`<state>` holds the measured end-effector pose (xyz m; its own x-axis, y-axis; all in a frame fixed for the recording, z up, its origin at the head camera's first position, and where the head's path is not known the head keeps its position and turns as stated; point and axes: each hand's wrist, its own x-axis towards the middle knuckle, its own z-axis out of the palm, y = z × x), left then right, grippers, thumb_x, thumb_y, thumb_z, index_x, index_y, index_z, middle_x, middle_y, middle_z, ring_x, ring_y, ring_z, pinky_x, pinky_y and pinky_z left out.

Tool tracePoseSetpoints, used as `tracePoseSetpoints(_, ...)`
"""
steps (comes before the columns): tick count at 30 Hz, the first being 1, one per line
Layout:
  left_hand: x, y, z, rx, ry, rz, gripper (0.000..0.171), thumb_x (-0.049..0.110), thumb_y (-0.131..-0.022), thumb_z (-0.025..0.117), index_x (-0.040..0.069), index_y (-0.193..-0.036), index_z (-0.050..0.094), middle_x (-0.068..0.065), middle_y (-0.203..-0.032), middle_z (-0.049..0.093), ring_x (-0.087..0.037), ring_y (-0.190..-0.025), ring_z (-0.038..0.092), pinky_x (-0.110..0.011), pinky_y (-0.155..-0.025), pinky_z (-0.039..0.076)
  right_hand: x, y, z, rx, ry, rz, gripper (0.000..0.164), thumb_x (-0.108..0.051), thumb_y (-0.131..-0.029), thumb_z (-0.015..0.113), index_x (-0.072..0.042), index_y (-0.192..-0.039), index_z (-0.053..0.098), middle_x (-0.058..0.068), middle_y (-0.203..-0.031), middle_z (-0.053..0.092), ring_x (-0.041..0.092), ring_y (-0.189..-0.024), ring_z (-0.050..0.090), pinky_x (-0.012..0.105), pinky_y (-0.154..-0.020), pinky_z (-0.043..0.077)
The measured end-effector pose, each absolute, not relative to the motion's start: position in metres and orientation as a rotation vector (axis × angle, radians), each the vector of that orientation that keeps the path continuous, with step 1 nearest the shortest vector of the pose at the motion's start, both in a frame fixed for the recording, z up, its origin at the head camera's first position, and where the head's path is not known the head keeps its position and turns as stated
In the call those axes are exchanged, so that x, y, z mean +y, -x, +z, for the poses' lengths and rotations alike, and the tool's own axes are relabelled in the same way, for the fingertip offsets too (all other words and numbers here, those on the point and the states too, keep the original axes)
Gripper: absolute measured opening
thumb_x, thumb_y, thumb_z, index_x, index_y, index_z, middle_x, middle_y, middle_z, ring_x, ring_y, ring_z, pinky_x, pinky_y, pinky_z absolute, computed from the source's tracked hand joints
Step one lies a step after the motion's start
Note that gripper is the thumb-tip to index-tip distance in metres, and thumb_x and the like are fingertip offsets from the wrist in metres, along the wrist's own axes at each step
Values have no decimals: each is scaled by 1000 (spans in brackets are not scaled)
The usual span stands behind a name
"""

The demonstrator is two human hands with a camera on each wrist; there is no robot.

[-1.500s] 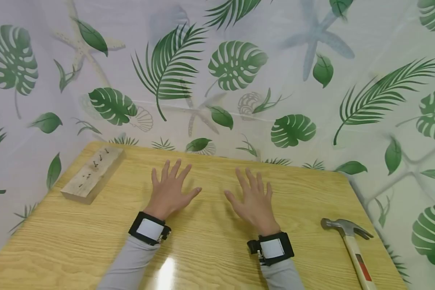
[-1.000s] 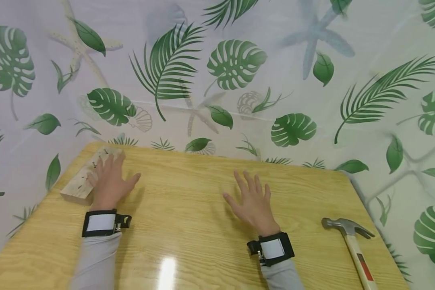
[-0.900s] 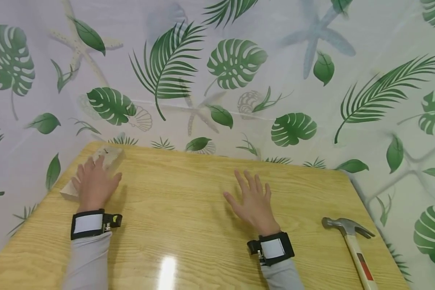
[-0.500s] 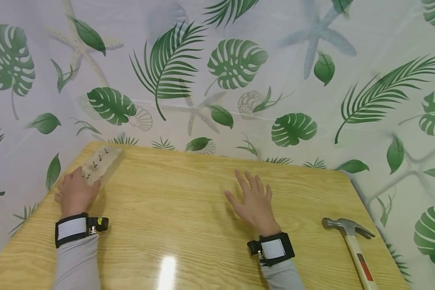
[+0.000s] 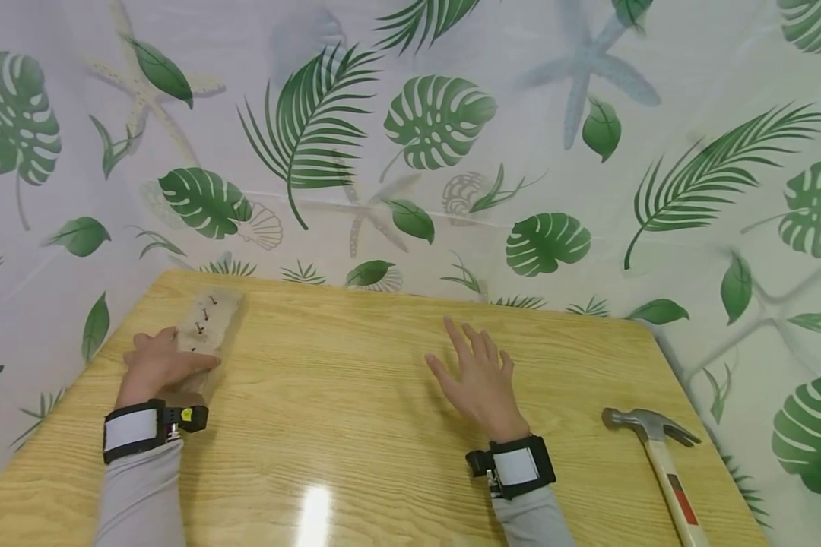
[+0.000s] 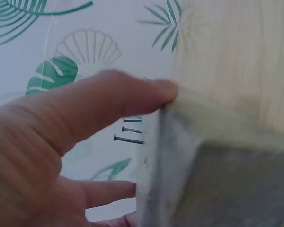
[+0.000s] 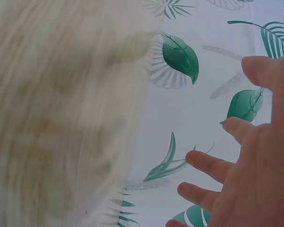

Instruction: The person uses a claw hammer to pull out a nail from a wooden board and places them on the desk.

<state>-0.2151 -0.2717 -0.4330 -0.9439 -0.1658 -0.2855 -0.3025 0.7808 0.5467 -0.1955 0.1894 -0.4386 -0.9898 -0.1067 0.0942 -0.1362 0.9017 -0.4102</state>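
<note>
My left hand (image 5: 156, 366) grips the near part of a wooden block (image 5: 215, 328) at the table's left side. Several nails (image 5: 201, 328) stick up from the block's far half, some leaning. In the left wrist view the thumb lies on one edge of the block (image 6: 227, 184), and other fingers reach its nailed face; part of the grip is cut off there. My right hand (image 5: 482, 384) is over the middle right of the table with fingers spread, holding nothing. A claw hammer (image 5: 670, 486) lies to its right.
The wood-grain table (image 5: 356, 425) has its far edge against a white leaf-print cloth (image 5: 410, 175). The same cloth runs along the left and right sides. Each wrist wears a black strap with a small camera.
My left hand has moved left from mid-table to the block and taken hold of it. The block has turned and shifted slightly right and nearer. The right hand and hammer stay put.
</note>
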Motion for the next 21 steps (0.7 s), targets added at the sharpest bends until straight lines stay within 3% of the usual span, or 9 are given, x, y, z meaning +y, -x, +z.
tracePoseSetpoints(4, -254, 219, -428, 2679, 248, 894, 110, 43, -82, 78, -13, -153, 16, -45, -129, 25, -56, -110, 32, -60, -83, 42, 191, 196, -435, -2992, -177, 655, 74, -60, -103, 44, -24, -163, 24, 16, -163, 32, 45, -152, 19, 74, -114, 13)
tracePoseSetpoints(6, -242, 222, -428, 2664, 180, 914, 108, 44, -81, 80, -13, -151, 19, -41, -127, 30, -50, -108, 37, -52, -80, 44, 192, 196, -433, -2982, -175, 659, 74, -58, -103, 45, -20, -163, 25, 17, -162, 34, 45, -151, 21, 75, -113, 14)
tracePoseSetpoints(11, -210, 227, -432, 2597, 47, 1048, 94, 41, -88, 77, -13, -145, 25, -36, -129, 40, -39, -102, 54, -40, -77, 51, 196, 197, -431, -2973, -169, 673, 72, -56, -105, 42, -18, -163, 25, 17, -162, 34, 45, -151, 22, 75, -113, 15)
tracePoseSetpoints(16, -184, 227, -431, 2579, -67, 1080, 70, 32, -95, 70, -11, -137, 34, -34, -126, 48, -37, -100, 59, -43, -79, 54, 197, 195, -429, -2992, -143, 738, 71, -57, -105, 38, -20, -164, 23, 16, -163, 32, 43, -151, 23, 76, -112, 18)
tracePoseSetpoints(21, -157, 227, -429, 2607, -152, 1017, 62, 31, -95, 70, -8, -136, 42, -29, -125, 53, -37, -103, 58, -46, -83, 51, 199, 195, -428, -2986, -137, 750, 71, -56, -106, 40, -20, -164, 23, 17, -163, 31, 43, -151, 24, 76, -112, 19)
